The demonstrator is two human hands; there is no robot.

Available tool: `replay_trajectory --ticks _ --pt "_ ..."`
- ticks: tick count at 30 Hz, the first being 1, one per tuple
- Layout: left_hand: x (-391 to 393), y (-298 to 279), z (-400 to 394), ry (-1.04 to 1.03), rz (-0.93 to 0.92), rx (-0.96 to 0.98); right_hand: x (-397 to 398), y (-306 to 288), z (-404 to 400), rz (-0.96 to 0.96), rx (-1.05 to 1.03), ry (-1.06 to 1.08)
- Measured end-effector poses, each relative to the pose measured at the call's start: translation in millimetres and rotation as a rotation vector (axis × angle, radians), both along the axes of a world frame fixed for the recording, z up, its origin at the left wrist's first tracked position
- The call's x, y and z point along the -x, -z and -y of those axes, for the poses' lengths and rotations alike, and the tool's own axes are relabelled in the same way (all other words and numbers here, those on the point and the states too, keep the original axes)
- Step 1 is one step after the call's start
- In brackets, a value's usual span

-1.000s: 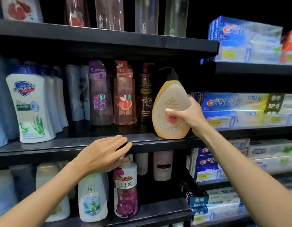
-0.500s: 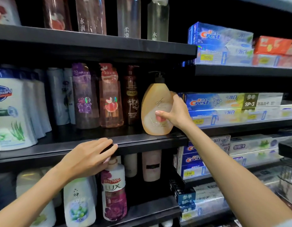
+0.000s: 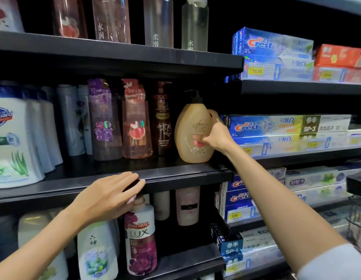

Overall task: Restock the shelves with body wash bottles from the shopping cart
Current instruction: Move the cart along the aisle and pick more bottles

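Head view. Landmark: the middle shelf [image 3: 175, 174], a black board with a front lip.

The amber body wash bottle [image 3: 192, 134] stands upright on the middle shelf near its right end, black pump on top; its label carries a cursive script (not legible). The right hand [image 3: 217, 137] grips this bottle from the right side, thumb across the front and fingers curled behind.

The left hand [image 3: 108, 197] rests on the front lip of the middle shelf, fingers straight and together, holding nothing.

On the middle shelf, left of the amber bottle: a dark brown pump bottle [image 3: 161, 120], a pink bottle [image 3: 136, 122] marked "2倍沁爽", a purple bottle [image 3: 104, 122] marked "30", and a white Safeguard bottle [image 3: 11, 142].

Below the middle shelf: a LUX bottle [image 3: 141, 239] marked "100g", directly beneath the left hand, and a white 六神 bottle [image 3: 97, 249].

Right of the middle shelf: Crest toothpaste boxes [image 3: 276, 126], one marked "SP-3"; yellow price tags read "15.90" and "9.90".
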State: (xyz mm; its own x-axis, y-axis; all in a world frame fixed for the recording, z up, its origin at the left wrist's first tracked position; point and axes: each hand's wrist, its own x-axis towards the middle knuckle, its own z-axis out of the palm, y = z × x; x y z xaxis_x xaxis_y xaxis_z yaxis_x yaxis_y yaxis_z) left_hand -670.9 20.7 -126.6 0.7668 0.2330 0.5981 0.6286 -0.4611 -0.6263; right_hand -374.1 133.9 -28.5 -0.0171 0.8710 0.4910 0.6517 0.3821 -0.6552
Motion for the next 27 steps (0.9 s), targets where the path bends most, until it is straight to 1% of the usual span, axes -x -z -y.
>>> replay_trajectory --ticks 4,7,10,14,17,21,27 --pt "-1 0 0 0.002 0.009 -0.015 -4 -5 -2 0.014 0.052 -0.009" --pt "-2 1 0 0.002 0.018 -0.02 -1 -9 -2 -0.064 0.054 -0.036" --pt "-1 3 -2 -0.005 0.024 -0.02 0 -9 -2 -0.077 0.029 -0.066" --pt "0 4 -3 -0.01 0.023 -0.02 -1 -4 -3 -0.113 0.051 -0.078" --pt "-1 3 -3 -0.009 0.027 -0.016 -1 -8 0 -0.081 -0.005 -0.066" --pt "-2 1 0 -0.018 0.015 -0.011 -5 -12 2 0.03 -0.09 -0.038" --pt "-3 0 1 -0.036 0.003 -0.006 -15 -17 5 0.085 -0.031 -0.056"
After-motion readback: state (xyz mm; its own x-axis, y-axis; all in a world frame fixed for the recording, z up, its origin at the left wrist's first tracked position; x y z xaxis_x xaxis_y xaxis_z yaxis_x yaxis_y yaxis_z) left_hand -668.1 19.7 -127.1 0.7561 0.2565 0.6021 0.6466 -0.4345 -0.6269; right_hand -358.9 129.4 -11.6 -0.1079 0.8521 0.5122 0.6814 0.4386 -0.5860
